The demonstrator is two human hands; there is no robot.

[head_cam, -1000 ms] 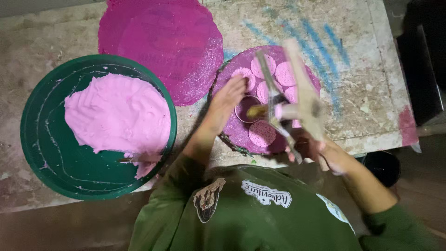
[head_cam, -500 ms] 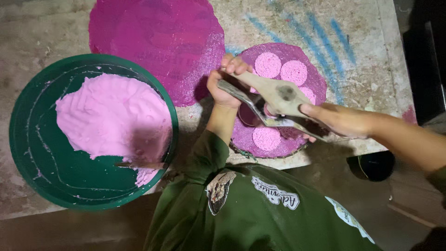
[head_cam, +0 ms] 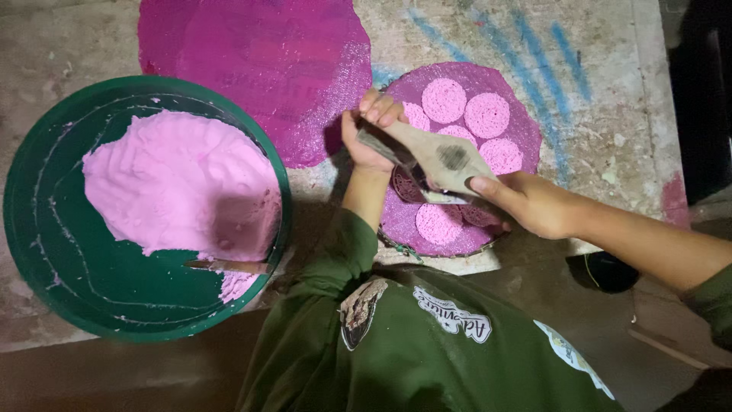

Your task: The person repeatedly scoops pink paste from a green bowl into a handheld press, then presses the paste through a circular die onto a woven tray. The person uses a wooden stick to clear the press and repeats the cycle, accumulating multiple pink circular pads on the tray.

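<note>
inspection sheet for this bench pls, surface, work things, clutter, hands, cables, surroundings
surface: worn stone bench, stained with blue streaks and pink patches
job's things: wooden paddle held over a round magenta mat that carries pink discs; a small dark ring mould sits on the mat under the paddle
clutter: large green basin of pink paste with a stick lying in it; a bigger magenta mat lies beside
grippers: left hand grips the paddle's far end; right hand holds its near end
cables: nothing seen
surroundings: dim floor, a dark round object below the bench edge
</note>
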